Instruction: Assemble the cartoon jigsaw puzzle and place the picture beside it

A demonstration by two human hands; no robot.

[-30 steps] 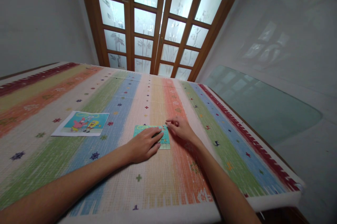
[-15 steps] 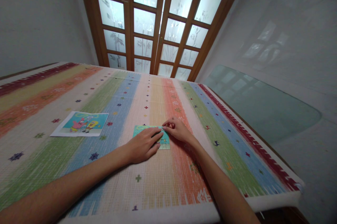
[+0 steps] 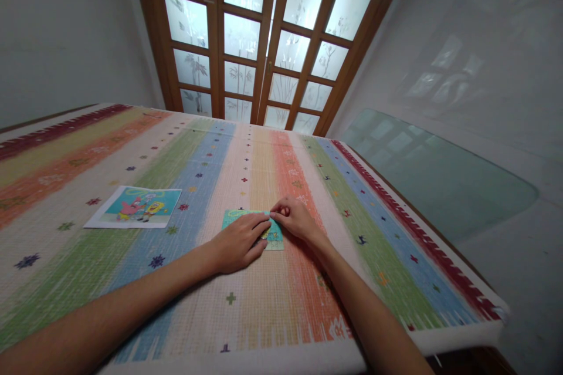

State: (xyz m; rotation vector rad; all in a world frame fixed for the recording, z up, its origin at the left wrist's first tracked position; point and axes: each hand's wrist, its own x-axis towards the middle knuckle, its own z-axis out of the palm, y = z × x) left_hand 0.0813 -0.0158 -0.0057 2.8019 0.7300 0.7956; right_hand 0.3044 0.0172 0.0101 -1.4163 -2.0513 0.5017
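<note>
From the head view, the left hand (image 3: 237,241) lies flat, fingers spread, on a small teal rectangular jigsaw puzzle (image 3: 275,236) on the striped woven mat (image 3: 132,269). The right hand (image 3: 295,218) pinches narrowly at the puzzle's far right corner; any piece there is hidden. A cartoon reference print (image 3: 135,207) lies well left of both hands.

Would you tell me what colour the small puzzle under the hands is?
The puzzle is mainly teal with yellow-green touches, seen in the head view.

A home room: striped woven cloth (image 3: 211,164) covers a table before wooden frosted-glass doors (image 3: 264,40).
</note>
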